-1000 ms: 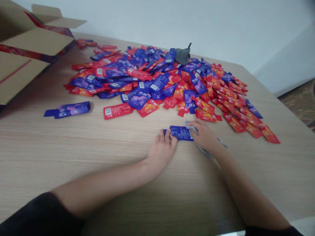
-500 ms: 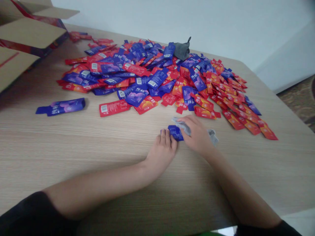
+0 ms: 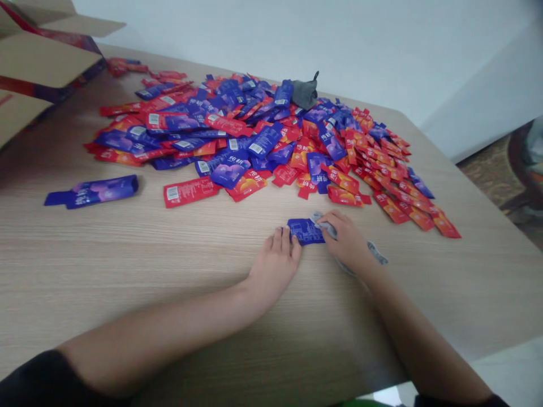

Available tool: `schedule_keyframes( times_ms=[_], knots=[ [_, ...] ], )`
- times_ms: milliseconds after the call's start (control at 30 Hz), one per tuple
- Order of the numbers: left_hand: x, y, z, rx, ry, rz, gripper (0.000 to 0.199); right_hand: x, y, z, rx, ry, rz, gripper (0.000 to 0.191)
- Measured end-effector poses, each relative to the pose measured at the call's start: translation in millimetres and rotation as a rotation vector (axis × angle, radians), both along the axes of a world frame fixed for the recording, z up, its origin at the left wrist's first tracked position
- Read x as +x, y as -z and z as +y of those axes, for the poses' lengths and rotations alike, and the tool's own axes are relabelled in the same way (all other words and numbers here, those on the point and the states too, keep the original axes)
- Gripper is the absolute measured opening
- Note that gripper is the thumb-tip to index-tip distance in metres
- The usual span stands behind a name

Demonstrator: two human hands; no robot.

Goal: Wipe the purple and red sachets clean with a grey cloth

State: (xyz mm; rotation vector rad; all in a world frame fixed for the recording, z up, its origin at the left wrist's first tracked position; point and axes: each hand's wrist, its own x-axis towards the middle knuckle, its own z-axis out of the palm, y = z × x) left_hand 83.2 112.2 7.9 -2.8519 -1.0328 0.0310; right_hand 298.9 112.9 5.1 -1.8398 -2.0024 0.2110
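A blue pouch (image 3: 306, 232) lies flat on the table with its printed back up. Over its left end are the fingers of my left hand (image 3: 278, 257), closed on that end and holding it down against the tabletop. My right hand (image 3: 345, 240) is closed around a grey cloth (image 3: 326, 226), which rests on the pouch's right part. More of the cloth sticks out behind and below the right hand. The pouch's right end is hidden by the cloth and fingers.
A large heap of red and blue pouches (image 3: 237, 121) spreads across the table (image 3: 169, 265). A single blue pouch (image 3: 97, 192) lies at left, a red pouch (image 3: 190, 191) beside the heap. A dark grey cloth bundle (image 3: 304, 94) sits behind. An open carton (image 3: 46, 59) stands at upper left.
My right hand has slid the cloth a little right and toward me, so more of the pouch's back shows. My left hand stays on the pouch's left end. The view has shifted slightly.
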Motion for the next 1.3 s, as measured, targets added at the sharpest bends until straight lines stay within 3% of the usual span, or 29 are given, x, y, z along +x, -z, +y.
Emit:
schedule_keyframes(
  times_ms=[133, 267, 333, 400, 467, 567, 700, 867, 1000, 1067, 1167, 1233, 1300],
  knots=[
    [0.0, 0.6, 0.2, -0.003, -0.003, -0.015, 0.041, 14.7, -2.5, -2.5, -0.04, 0.079, 0.02, 0.016],
    [0.2, 1.9, 0.6, -0.006, 0.009, -0.021, 0.042, 15.0, -20.0, -3.6, -0.004, 0.128, 0.008, 0.015],
    [-0.1, 2.1, 0.6, -0.006, 0.014, -0.032, 0.042, 2.1, -27.7, -5.0, 0.083, 0.071, 0.058, 0.015],
    [-0.5, 1.7, 0.4, -0.02, 0.012, -0.053, 0.041, -16.6, -29.6, -7.2, 0.111, -0.07, 0.101, 0.016],
    [-1.0, 0.9, 0.2, -0.046, 0.002, -0.072, 0.04, -34.1, -24.8, -10.2, 0.054, -0.207, 0.08, 0.02],
    [-1.0, -0.9, -0.2, -0.062, -0.013, -0.077, 0.039, -44.6, -11.4, -15.2, -0.026, -0.242, -0.003, 0.028],
    [0.7, -4.7, -0.8, -0.102, -0.018, -0.036, 0.042, -25.2, -1.5, -20.4, -0.021, -0.099, -0.01, 0.024],
    [1.1, -12.0, 8.0, -0.248, -0.056, -0.122, 0.036, 12.6, -8.2, -34.0, -0.089, 0.093, 0.029, 0.019],
    [-1.2, -12.5, 30.0, -0.259, -0.087, -0.205, 0.02, 24.9, -12.9, -52.1, -0.06, 0.099, -0.01, 0.018],
    [-1.3, -9.6, 43.5, -0.264, -0.152, -0.255, 0.034, 26.1, -13.5, -55.4, -0.095, 0.05, -0.026, 0.022],
    [0.9, -4.6, 62.6, -0.317, -0.217, -0.31, 0.047, 29.1, -16.1, -43.1, -0.101, 0.029, -0.006, 0.023],
    [3.2, -2.8, 73.5, -0.382, -0.195, -0.337, 0.036, 32.3, -19.1, -25.0, -0.021, 0.063, 0.071, 0.028],
    [5.1, -2.7, 82.3, -0.458, -0.142, -0.363, 0.012, 33.7, -20.7, -4.9, 0.038, 0.084, 0.208, 0.04]
  ],
)
